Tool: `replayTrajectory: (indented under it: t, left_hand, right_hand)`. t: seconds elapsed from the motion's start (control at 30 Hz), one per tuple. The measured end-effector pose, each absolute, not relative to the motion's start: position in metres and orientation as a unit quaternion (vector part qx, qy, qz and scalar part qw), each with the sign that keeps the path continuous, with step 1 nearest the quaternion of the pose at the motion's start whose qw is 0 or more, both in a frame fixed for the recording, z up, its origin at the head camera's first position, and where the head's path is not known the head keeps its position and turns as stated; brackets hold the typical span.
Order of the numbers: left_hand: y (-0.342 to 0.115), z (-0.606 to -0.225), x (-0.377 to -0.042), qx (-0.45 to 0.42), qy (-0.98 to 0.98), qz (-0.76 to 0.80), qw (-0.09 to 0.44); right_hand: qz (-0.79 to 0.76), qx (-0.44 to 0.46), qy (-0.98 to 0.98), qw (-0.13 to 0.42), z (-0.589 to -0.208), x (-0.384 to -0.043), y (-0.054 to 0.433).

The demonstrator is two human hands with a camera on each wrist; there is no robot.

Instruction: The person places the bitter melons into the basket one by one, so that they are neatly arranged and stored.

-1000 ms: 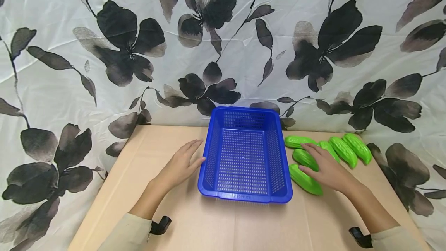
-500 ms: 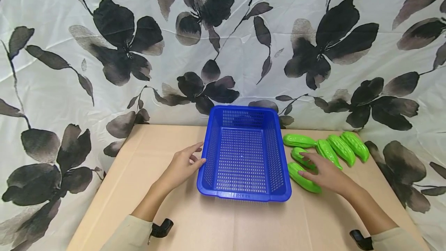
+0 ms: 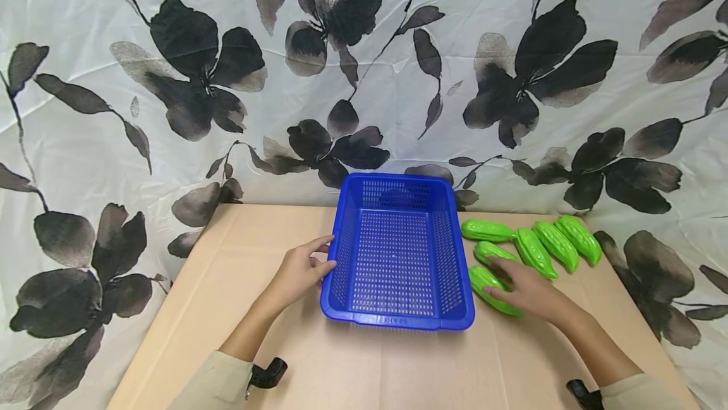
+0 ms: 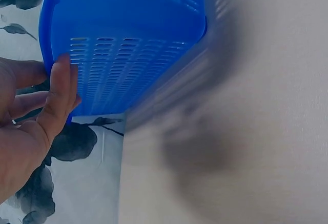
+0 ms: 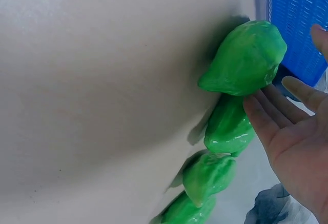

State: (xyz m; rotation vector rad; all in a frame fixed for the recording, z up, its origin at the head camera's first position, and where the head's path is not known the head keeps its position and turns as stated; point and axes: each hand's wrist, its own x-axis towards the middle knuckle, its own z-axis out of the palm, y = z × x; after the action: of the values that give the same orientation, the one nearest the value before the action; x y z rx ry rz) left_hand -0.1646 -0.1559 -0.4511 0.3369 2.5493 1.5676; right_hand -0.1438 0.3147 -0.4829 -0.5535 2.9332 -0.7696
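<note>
A deep blue plastic basket (image 3: 392, 258) with perforated walls stands on the tan table. My left hand (image 3: 298, 274) is at its left side, fingertips touching the rim; the left wrist view has those fingers (image 4: 59, 88) against the outer wall. Right of the basket lie several glossy green, ridged toy bitter gourds. Over the two nearest the basket, the front gourd (image 3: 479, 278) and the one behind it (image 3: 483, 250), is my right hand (image 3: 531, 287), its thumb above the front one. In the right wrist view, its extended fingers (image 5: 261, 119) reach beside a large gourd (image 5: 246, 60).
One gourd (image 3: 486, 230) lies crosswise at the back; others (image 3: 554, 246) slant in a row toward the table's right edge. A white cloth (image 3: 421, 100) with dark flowers hangs behind the table (image 3: 352, 372). Black wrist cameras (image 3: 267, 373) stick out from the cuffs.
My right hand has drawn back from the rear gourds to lie lower over the front two. The left fingers have bent and come to the basket's rim. The basket keeps its place.
</note>
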Motion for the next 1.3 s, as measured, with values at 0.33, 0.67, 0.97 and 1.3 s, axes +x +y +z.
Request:
replayTrajectory:
  t: [0.33, 0.67, 0.97, 1.3]
  left_hand:
    - [-0.156, -0.45, -0.165, 0.101, 0.839, 0.529, 0.075]
    - [-0.157, -0.451, -0.167, 0.098, 0.839, 0.531, 0.07]
    - [-0.157, -0.451, -0.164, 0.091, 0.828, 0.547, 0.081]
    - [-0.158, -0.456, -0.165, 0.093, 0.824, 0.553, 0.082]
  right_hand:
    - [-0.28, -0.176, 0.943, 0.043, -0.498, -0.142, 0.316]
    - [-0.285, -0.183, 0.94, 0.035, -0.51, -0.142, 0.316]
    - [-0.283, -0.184, 0.941, 0.02, -0.515, -0.138, 0.314]
    - [-0.309, -0.191, 0.931, 0.025, -0.51, -0.14, 0.315]
